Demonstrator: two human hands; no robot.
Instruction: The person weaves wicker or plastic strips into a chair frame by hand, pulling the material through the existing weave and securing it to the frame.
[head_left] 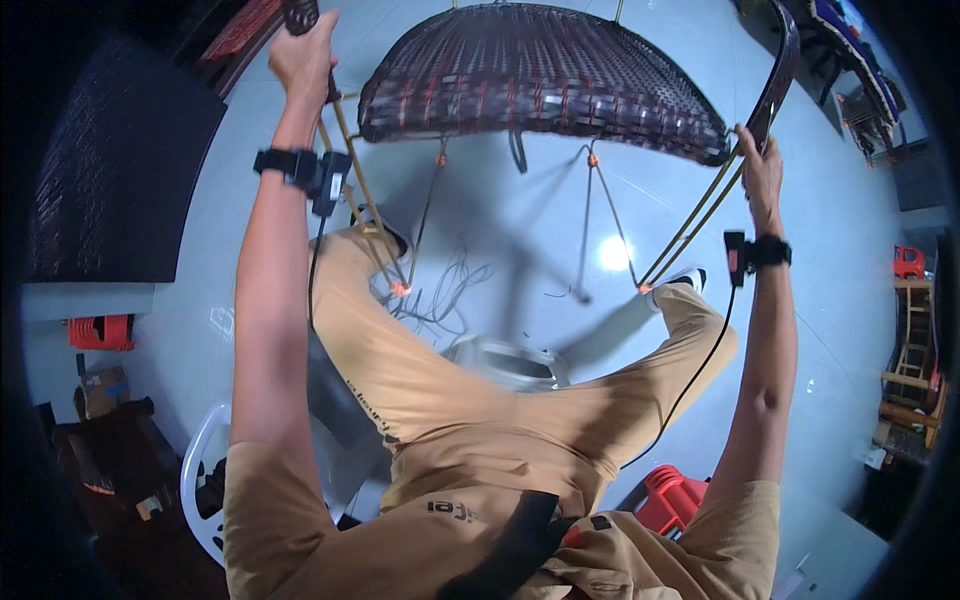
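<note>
In the upper left of the frame my left hand (pixel 303 60) is closed around the left armrest (pixel 300 15) of the wicker chair (pixel 540 90), which spans the top centre. At the upper right my right hand (pixel 762 178) grips the curved right armrest (pixel 785 70), near the brassy bars (pixel 690 217). Loose strips (pixel 450 300) lie tangled on the floor (pixel 840 335), left of centre, beside my left leg (pixel 345 290).

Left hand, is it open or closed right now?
Closed: the left hand is wrapped around a dark arm of the wicker chair, which shows both above and below the fist.
</note>
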